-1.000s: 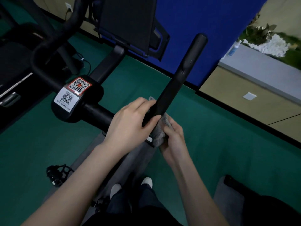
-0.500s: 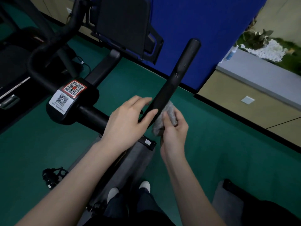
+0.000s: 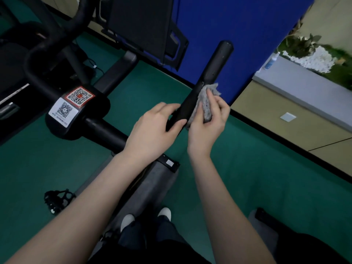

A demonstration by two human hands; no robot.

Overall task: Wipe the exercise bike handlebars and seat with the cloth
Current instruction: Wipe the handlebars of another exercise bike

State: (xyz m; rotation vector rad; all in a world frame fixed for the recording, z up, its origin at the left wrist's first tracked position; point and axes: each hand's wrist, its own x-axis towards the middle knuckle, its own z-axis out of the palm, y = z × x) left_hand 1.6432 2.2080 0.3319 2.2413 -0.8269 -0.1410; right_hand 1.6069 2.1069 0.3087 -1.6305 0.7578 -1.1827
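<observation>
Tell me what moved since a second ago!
The right hand slid the cloth up the bar, toward its far end. The left hand still grips the bar just below the cloth, and the right hand still holds the cloth against the bar.

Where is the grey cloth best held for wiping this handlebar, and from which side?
Pinch the cloth at its bunched middle, from the right of the handlebar, as the right hand does: the bar is a slim tube slanting upward, and the left hand grips its lower left side.
</observation>
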